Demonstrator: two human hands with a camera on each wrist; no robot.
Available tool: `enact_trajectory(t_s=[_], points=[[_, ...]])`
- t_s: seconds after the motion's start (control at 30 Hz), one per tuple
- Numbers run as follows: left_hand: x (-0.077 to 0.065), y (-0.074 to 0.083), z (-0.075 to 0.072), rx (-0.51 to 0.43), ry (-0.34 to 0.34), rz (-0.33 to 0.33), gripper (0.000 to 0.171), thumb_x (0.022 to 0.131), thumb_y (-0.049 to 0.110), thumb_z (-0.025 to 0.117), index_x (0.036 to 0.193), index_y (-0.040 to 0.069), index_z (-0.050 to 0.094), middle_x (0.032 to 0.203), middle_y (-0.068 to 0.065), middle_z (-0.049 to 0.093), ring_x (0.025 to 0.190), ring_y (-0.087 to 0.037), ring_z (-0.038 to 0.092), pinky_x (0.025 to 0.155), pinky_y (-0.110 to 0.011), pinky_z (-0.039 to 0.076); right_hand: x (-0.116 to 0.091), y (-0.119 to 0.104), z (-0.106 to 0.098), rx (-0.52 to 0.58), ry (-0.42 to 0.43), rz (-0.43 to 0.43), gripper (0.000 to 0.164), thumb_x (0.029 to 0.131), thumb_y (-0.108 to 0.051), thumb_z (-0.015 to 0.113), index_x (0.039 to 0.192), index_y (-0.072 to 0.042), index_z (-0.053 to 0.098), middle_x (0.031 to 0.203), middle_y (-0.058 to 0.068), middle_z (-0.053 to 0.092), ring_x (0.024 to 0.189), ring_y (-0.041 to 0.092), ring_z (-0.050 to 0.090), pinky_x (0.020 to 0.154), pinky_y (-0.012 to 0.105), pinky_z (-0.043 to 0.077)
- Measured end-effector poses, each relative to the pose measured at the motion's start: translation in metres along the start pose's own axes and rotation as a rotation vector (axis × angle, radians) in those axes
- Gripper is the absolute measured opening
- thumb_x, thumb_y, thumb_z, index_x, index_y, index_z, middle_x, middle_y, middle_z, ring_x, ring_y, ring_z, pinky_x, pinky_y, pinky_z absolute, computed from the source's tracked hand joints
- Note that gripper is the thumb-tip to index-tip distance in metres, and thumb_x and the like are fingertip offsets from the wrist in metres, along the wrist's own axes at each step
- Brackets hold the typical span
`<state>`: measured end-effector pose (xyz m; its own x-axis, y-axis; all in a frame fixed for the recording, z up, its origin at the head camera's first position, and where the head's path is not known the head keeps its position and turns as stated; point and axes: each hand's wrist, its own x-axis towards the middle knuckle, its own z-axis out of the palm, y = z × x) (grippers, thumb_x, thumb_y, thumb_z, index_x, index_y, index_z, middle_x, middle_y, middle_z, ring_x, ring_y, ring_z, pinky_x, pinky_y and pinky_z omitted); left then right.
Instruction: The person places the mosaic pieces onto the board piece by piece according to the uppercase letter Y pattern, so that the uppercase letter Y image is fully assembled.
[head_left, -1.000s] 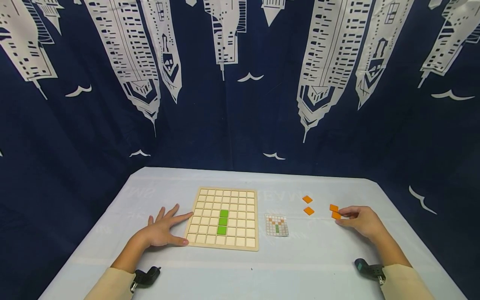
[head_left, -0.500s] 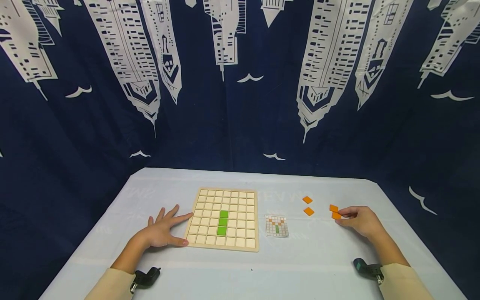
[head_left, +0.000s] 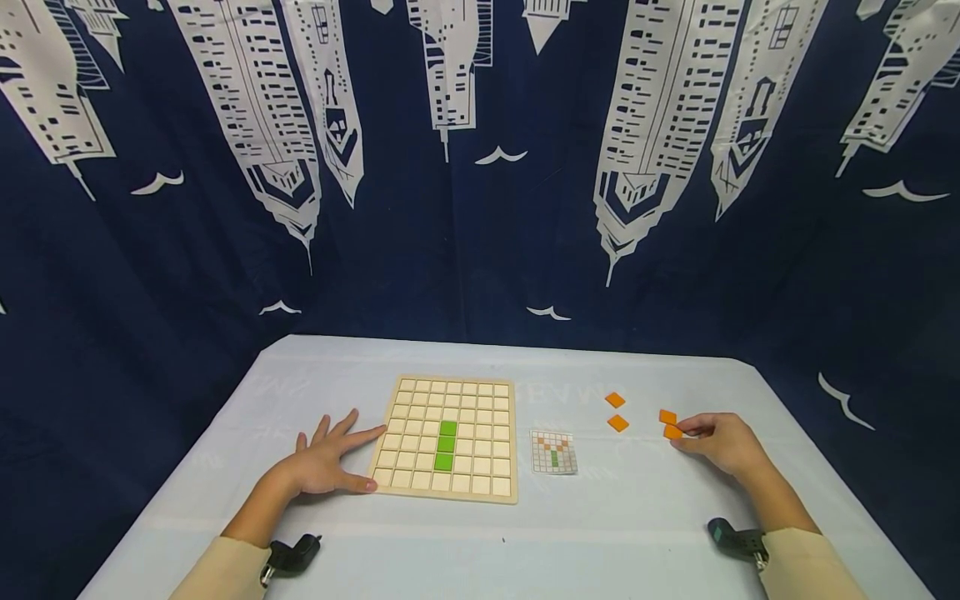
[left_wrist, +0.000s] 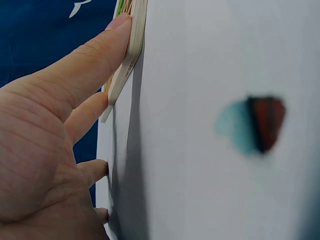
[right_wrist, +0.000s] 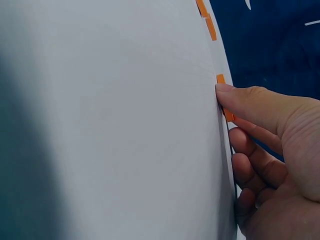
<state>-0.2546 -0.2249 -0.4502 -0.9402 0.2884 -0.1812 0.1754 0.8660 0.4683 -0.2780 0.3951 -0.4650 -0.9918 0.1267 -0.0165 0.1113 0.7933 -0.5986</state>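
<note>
Three green tiles (head_left: pixel 446 444) sit in a column on a gridded board (head_left: pixel 482 447); four orange tiles (head_left: pixel 617 423) are off it.

On the pale surface (head_left: pixel 600 533), the left hand (head_left: pixel 322 462) lies with fingers spread wide, thumb and forefinger touching the board's left edge. The right hand (head_left: pixel 723 442) pinches one orange tile between thumb and forefinger, beside another; whether those two touch is unclear. Two more lie nearer the board. A small card (head_left: pixel 553 452) between board and orange tiles shows orange marks above a green column, so the green part looks done and the orange part seems wholly left.
</note>
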Motion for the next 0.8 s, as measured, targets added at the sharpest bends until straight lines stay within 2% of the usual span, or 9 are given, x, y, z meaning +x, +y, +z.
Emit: enact_trajectory(t_s=[0.8], points=[[0.0009, -0.0018, 0.0002, -0.002, -0.001, 0.008, 0.100, 0.069, 0.058, 0.088, 0.155, 0.027, 0.047, 0.168, -0.029, 0.014, 0.149, -0.066, -0.003, 0.106, -0.089, -0.001, -0.0056, -0.0033, 0.0013, 0.000, 0.012, -0.009, 0.042, 0.083, -0.026, 0.086, 0.111, 0.003, 0.074, 0.093, 0.009, 0.073, 0.083, 0.024, 0.057, 0.065, 0.027, 0.046]])
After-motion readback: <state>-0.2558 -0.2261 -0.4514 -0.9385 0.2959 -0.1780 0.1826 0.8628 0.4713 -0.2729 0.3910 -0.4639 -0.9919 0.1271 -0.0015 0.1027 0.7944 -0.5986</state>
